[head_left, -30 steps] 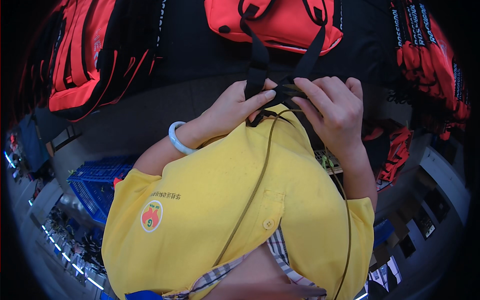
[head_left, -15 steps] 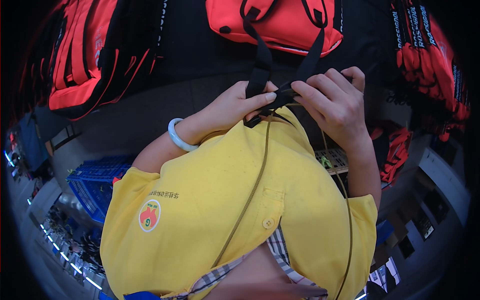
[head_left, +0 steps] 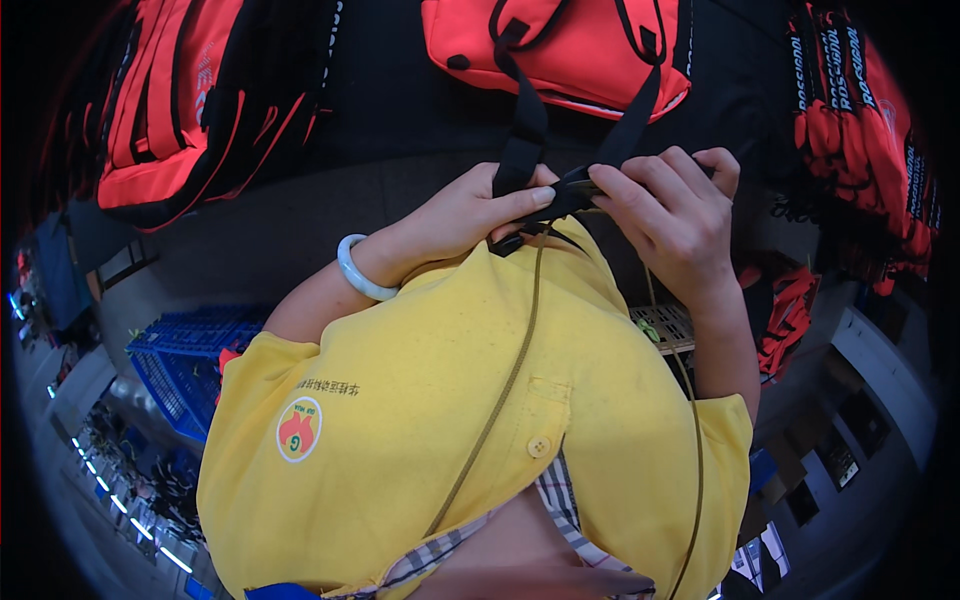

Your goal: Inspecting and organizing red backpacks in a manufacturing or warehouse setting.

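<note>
A red backpack (head_left: pixel 560 75) with black trim lies at the top of the view, and two black webbing straps (head_left: pixel 525 140) run from it to my hands. My left hand (head_left: pixel 485 208) is closed on the webbing, with its thumb pressed flat on top. The fingers of my right hand (head_left: pixel 672 205) pinch the webbing just to the right of that thumb. Something dark and thin shows between the two hands, too small to make out. An olive cord (head_left: pixel 515 375) hangs down over my yellow shirt to my hands; its end is hidden there.
Red and black backpacks (head_left: pixel 175 110) are piled at the left. More red bags with black straps (head_left: pixel 850 120) lie in a stack at the right. A blue plastic crate (head_left: pixel 175 375) stands low at the left, and a beige crate (head_left: pixel 668 325) is beside my right forearm.
My right hand has shifted slightly right and down, still pinching the webbing. My left hand has stayed in nearly the same place. The view has moved a little.
</note>
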A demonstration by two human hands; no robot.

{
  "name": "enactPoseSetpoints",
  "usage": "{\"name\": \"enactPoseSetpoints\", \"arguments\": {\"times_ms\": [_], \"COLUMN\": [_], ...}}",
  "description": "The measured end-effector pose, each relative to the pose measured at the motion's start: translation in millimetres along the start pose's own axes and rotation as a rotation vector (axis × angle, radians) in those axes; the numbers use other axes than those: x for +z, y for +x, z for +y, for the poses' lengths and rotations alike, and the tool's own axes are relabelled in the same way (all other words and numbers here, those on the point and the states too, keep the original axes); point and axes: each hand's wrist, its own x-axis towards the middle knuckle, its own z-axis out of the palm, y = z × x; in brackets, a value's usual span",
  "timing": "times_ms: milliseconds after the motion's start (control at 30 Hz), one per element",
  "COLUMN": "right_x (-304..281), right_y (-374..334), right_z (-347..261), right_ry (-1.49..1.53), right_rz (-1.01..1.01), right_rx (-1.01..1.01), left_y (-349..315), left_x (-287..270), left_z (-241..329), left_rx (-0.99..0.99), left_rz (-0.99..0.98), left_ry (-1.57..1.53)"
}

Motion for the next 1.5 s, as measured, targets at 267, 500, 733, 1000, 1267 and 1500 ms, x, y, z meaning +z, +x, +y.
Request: {"name": "enactPoseSetpoints", "arguments": {"times_ms": [267,500,733,1000,1267,1500], "right_x": [-1.1,-2.3,-4.4,-6.6,-1.2,14.6], "right_y": [-0.3,-2.4,-5.9,-3.9,-16.3,-31.4], "right_z": [-1.0,-1.2,-0.8,-2.6,-3.8,-30.4], "right_ry": [-0.002,0.002,-0.015,0.007,0.868,0.808], "right_rz": [-0.023,-0.020,-0.044,-0.071,-0.159,0.110], "right_rx": [0.009,0.014,0.000,0.031,0.455,0.863], "left_y": [1.7,1.6,2.7,3.6,2.9,-2.1], "left_x": [-0.2,2.3,3.9,3.0,3.9,10.4], "left_z": [-5.4,-4.5,-5.7,-6.4,-6.3,-3.0], "left_rx": [0.016,0.019,0.003,0.012,0.001,0.054], "left_rz": [0.006,0.007,0.006,0.008,0.028,0.132], "left_ry": [0.005,0.018,0.047,0.102,0.126,0.047]}}
